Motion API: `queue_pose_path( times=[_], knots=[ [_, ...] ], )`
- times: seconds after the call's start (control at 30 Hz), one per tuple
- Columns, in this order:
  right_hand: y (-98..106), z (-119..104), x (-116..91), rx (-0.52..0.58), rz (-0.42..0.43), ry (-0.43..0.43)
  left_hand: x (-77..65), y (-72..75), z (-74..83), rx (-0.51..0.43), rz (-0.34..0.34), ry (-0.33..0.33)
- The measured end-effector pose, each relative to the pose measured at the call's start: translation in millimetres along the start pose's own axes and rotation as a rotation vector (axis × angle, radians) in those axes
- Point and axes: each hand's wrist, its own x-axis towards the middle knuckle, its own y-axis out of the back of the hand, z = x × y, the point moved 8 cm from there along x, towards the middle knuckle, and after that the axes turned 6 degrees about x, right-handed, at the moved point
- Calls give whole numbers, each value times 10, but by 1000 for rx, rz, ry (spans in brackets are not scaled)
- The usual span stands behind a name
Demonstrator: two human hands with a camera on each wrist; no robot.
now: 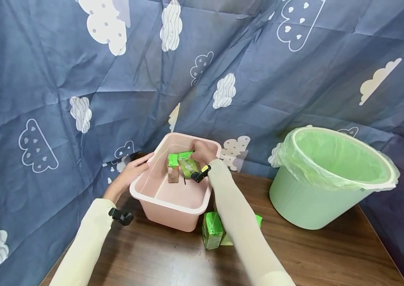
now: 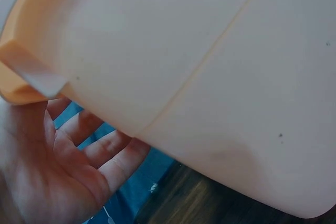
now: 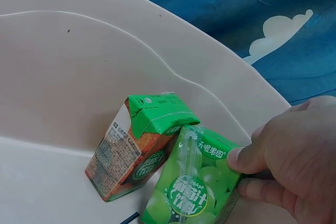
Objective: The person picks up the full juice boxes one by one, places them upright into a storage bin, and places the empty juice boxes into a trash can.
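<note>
My left hand [image 1: 132, 172] holds the left rim of a pale pink plastic basin [image 1: 178, 196], thumb over the rim. In the left wrist view, its fingers [image 2: 125, 163] lie along the outer wall. Inside the basin, my right hand [image 1: 203, 154] pinches a green grape juice box [image 3: 191, 182] at its right edge, thumb on the front face. A clear-wrapped straw runs down that box's front. Close beside it stands a second juice box [image 3: 139, 150], orange-brown with a green top, upright on the basin floor.
Green-topped juice boxes [image 1: 212, 230] stand on the dark wooden table [image 1: 159, 256] right of the basin, partly hidden by my right sleeve. A green bin [image 1: 302, 202] with a clear liner stands further right. Blue cloud-patterned cloth [image 1: 123, 107] hangs behind.
</note>
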Motion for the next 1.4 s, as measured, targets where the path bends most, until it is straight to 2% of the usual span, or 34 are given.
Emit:
queue_pose_path(
  times=[0.43,0.73,0.93,1.2,1.4],
  knots=[
    [-21,40,25,12,5,-12,-15,6,-11,-3,11,6],
    [-62,49,34,-148,-51,-14,-29,18,-39,-20,19,13],
    [-44,60,29,-283,-57,-31,-14,14,29,4,-6,-36],
    [-14,31,16,-343,-34,-17,1,22,21,-15,-11,-38],
    [-24,59,23,-319,-44,-37,5,28,4,-16,-8,-44]
  ],
)
